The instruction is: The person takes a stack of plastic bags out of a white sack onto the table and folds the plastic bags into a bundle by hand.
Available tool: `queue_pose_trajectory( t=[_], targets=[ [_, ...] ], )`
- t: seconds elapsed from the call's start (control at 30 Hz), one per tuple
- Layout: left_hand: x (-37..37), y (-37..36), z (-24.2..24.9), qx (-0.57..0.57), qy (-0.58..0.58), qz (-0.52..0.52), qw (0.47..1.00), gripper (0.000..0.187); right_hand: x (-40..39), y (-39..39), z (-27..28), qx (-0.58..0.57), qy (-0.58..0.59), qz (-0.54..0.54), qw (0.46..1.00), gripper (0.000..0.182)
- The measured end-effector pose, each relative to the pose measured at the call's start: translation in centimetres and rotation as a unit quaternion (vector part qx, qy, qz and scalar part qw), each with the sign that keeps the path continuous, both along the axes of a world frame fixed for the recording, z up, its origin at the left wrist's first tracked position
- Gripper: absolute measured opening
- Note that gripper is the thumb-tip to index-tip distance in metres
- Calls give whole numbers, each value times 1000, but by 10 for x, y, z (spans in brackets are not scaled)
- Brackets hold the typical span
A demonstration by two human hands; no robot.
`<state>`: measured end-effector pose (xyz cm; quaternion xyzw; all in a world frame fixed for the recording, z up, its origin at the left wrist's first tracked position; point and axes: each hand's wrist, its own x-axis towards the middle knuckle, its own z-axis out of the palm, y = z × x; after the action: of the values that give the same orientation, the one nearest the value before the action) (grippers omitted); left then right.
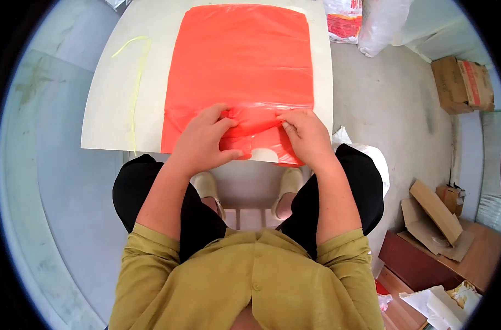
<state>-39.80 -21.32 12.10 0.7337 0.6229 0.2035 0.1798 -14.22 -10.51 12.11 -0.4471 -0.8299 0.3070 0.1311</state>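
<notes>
A: Any writing to read?
B: Red characters on the white sack (344, 23), cut off by the view's upper edge. Print on the red-striped carton (449, 82) is too small.
A: And the red plastic bag (239, 55)?
B: Flat on the bench (110, 104), near end rumpled between both hands; one layer or several, I can't tell.
A: The hands?
B: Right hand (307, 135) pinches a fold between thumb and finger. Left hand (202, 144) arches, thumb spread; whether its fingers grip, I can't tell.

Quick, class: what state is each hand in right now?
Left hand: open, loosely curved, touching the red plastic.
Right hand: closed, apparently pinching the red plastic between thumb and finger.
</notes>
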Motion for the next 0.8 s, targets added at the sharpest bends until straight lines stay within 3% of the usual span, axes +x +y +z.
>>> queue_pose_trajectory(
  t=[0.23, 0.37, 0.47, 0.57, 0.8],
  targets=[
    [-3, -6, -2, -16, 33, -27, 999, 75, 4, -3, 3, 20, -11, 43, 999, 20],
    [-2, -10, -4, 3, 35, -25, 999, 73, 0, -6, 11, 23, -57, 53, 997, 22],
    [-5, -13, -6, 11, 28, -25, 999, 72, -2, -11, 16, 73, -87, 129, 985, 30],
    [-7, -14, -5, 9, 17, -24, 1000, 74, -9, -26, -1, 128, 20, 178, 975, 40],
    [-5, -17, 2, -30, 17, -20, 999, 85, -38, -43, -24, 189, 64, 202, 959, 33]
  ],
)
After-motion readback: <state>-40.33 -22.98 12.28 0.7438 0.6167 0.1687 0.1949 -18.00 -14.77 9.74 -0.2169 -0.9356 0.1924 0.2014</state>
